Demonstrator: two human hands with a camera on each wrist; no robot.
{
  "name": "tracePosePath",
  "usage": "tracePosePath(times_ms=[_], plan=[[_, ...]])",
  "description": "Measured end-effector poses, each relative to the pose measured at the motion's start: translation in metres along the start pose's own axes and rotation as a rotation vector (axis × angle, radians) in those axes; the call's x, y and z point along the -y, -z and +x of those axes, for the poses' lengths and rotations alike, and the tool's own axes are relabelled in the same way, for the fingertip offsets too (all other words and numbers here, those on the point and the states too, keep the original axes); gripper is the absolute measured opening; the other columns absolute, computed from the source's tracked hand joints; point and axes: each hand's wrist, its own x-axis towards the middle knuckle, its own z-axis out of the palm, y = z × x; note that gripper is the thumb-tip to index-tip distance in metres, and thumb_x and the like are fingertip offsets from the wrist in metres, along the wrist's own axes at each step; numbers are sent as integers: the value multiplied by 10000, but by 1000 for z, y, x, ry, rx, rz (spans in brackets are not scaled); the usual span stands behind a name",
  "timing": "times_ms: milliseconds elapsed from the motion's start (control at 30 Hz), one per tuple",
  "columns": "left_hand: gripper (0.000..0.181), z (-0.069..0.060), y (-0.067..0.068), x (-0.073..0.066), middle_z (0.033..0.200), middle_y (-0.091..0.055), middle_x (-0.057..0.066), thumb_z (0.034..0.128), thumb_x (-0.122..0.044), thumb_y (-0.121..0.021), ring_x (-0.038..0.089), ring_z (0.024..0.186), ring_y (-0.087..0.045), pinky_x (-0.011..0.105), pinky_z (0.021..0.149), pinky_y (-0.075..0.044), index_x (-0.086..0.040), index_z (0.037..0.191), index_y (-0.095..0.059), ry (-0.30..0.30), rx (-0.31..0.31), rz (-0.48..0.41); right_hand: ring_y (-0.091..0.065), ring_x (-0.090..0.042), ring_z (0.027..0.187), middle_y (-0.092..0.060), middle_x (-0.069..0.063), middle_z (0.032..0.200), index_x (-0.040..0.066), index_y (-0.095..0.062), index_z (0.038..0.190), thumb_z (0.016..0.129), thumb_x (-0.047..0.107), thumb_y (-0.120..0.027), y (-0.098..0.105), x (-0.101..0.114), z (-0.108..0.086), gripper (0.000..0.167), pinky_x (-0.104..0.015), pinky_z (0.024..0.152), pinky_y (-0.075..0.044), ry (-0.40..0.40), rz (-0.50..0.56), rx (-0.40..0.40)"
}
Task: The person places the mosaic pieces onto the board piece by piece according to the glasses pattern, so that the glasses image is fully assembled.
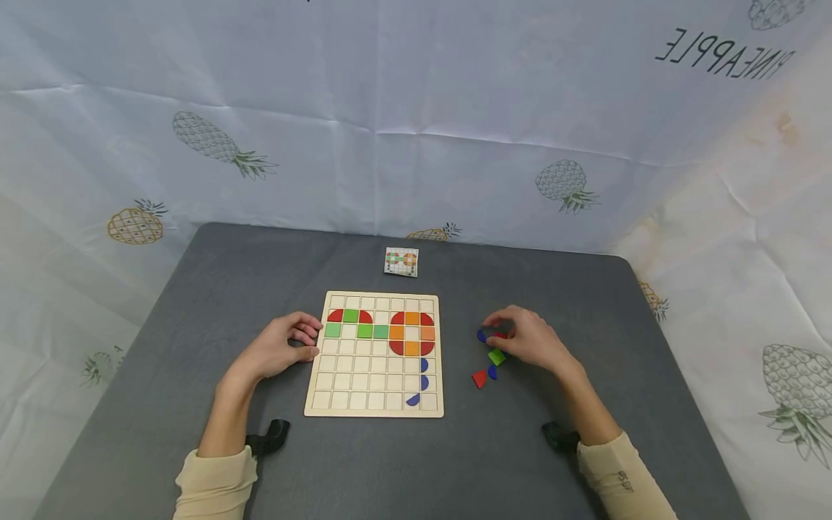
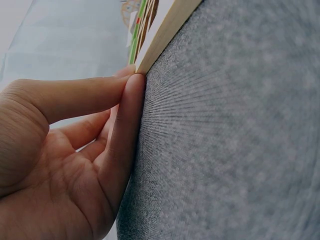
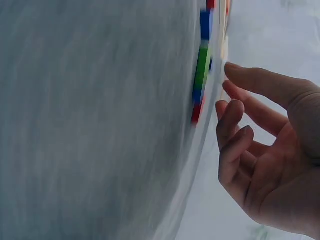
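A square wooden grid board (image 1: 359,380) lies on the table, with red, green, orange and blue pieces in several of its cells. At the board's left edge is my left hand (image 1: 283,347); its thumb and fingertips touch that edge, seen close up in the left wrist view. Over a small group of loose pieces right of the board hovers my right hand (image 1: 534,339), its thumb and fingers apart with nothing visible between them. Below it lie a green square (image 1: 497,357), a red piece (image 1: 479,378) and a blue half-round piece (image 1: 492,372). Its fingers partly hide another red piece (image 1: 500,335).
A small pattern card (image 1: 401,261) lies beyond the board. Another blue piece (image 1: 482,336) is by the right fingertips. Dark wrist straps (image 1: 268,438) show at both forearms. A pineapple-print cloth (image 1: 325,144) hangs behind the grey table (image 1: 260,253).
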Motion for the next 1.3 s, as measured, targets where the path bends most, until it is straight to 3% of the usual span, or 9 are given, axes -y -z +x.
tracePosePath(times_ms=[167,433,733,933,1167,1300], plan=[[403,1,0,0,1138,-657,179,943,-2,-798,200,972,-626,216,812,-528,58,1304,-631,-2,1,1,-621,-105,764,-757,-133,1177,104,-802,1170,950,177,-842,9,-17,-4,235,-279,653,-500,-23,-12,14],[407,0,0,-1,1143,-657,179,944,-4,-801,179,967,-625,213,807,-533,59,1307,-629,2,-2,7,-583,-99,713,-768,-82,1046,95,-804,1131,965,187,-822,12,-31,2,190,-266,638,-482,6,6,56],[401,-1,1,-4,1139,-655,186,947,-11,-798,150,952,-623,212,807,-527,62,1304,-629,2,2,4,-502,-40,605,-725,-170,1107,37,-781,1199,919,148,-875,23,-52,12,315,-237,597,-460,59,158,171],[406,-1,0,-3,1145,-655,178,947,-3,-793,197,975,-622,211,802,-533,59,1310,-622,20,2,0,-439,-27,565,-715,-177,1086,39,-789,1168,916,149,-881,25,-60,20,289,-235,563,-417,86,201,209],[410,-2,0,-4,1141,-656,182,942,2,-797,203,975,-624,209,797,-536,63,1308,-621,23,-1,-9,-571,-47,723,-743,-138,1100,63,-785,1127,930,182,-873,25,-58,21,246,-238,646,-501,119,145,213],[411,-1,0,-4,1144,-654,183,944,2,-795,203,975,-625,206,788,-542,65,1310,-619,26,2,-10,-615,-55,712,-757,-142,1122,62,-781,1120,937,182,-864,26,-57,19,234,-240,651,-525,119,132,212]])
